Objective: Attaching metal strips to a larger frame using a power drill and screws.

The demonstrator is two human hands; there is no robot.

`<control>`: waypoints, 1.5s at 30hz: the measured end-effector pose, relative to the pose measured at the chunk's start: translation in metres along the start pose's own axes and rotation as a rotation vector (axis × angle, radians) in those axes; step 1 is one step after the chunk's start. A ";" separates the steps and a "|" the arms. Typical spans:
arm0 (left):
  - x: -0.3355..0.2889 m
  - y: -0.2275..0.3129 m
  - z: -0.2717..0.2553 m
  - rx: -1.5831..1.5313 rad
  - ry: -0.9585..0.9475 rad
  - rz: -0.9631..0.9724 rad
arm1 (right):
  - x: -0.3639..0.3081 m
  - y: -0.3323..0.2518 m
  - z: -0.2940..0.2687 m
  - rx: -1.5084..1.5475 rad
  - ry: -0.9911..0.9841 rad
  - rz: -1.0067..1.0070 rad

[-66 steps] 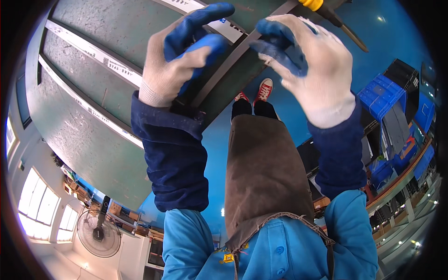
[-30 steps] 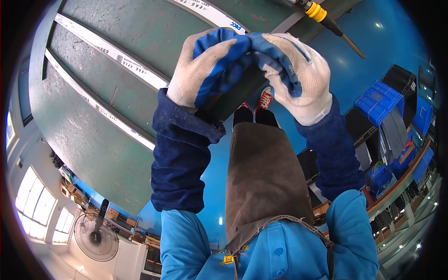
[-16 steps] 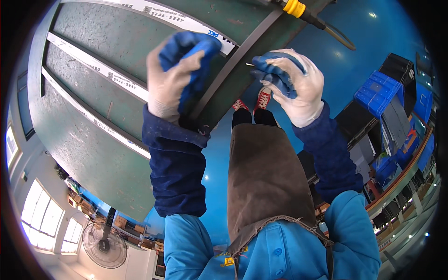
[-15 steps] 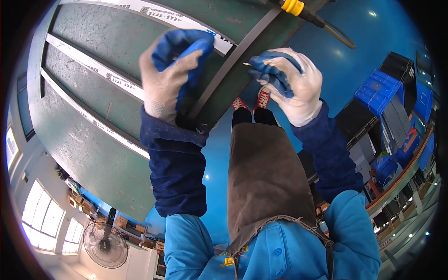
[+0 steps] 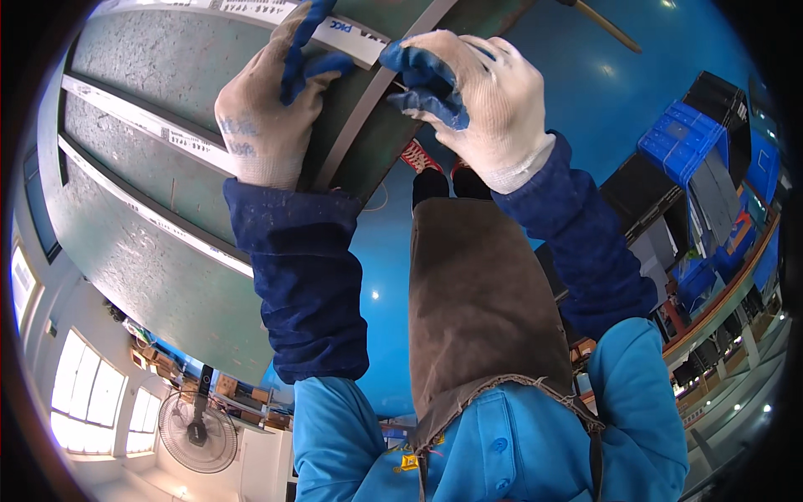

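Observation:
My left hand (image 5: 272, 109), in a white knit glove with a blue palm coating, reaches over the green workbench (image 5: 142, 268). Its thumb and forefinger are spread apart, beside the end of a white-filmed metal strip (image 5: 355, 40) with printing on it. I see nothing held in it. To its right, my right hand (image 5: 489, 100), gloved the same way, is curled with fingertips by a bare grey metal bar (image 5: 364, 117). A small thin piece shows between its fingers, too little to name. The fingers partly hide the bar.
More white-filmed strips (image 5: 188, 138) lie across the bench at the left. A wooden-looking handle (image 5: 615, 29) sticks out at the upper right. Blue crates (image 5: 682, 142) and black bins stand at the right, and a fan (image 5: 196, 431) at the lower left.
Both hands have moved up and left in the picture. My right hand has come over the grey bar, and my left forefinger has stretched out from a curl. The yellow-collared tool at the top has left view.

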State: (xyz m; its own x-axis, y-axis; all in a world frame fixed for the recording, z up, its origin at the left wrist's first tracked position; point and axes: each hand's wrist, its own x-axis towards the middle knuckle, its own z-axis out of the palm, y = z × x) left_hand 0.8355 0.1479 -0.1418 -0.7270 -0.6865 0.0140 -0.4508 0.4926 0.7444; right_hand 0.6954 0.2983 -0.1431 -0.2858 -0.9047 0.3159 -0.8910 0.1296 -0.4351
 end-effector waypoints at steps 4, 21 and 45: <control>-0.002 0.005 0.002 0.043 0.016 0.014 | 0.011 -0.002 -0.002 -0.041 -0.066 0.012; -0.002 -0.001 -0.001 0.029 0.025 0.004 | 0.018 0.003 0.003 -0.067 0.045 -0.060; -0.048 0.026 -0.016 -1.683 0.245 -0.665 | 0.038 -0.075 -0.009 -0.191 -0.103 -0.281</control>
State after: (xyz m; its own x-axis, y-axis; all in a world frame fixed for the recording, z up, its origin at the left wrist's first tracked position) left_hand 0.8664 0.1850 -0.1127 -0.5114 -0.6517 -0.5601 0.4540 -0.7583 0.4678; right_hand 0.7477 0.2581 -0.0907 0.0082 -0.9507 0.3099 -0.9824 -0.0654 -0.1747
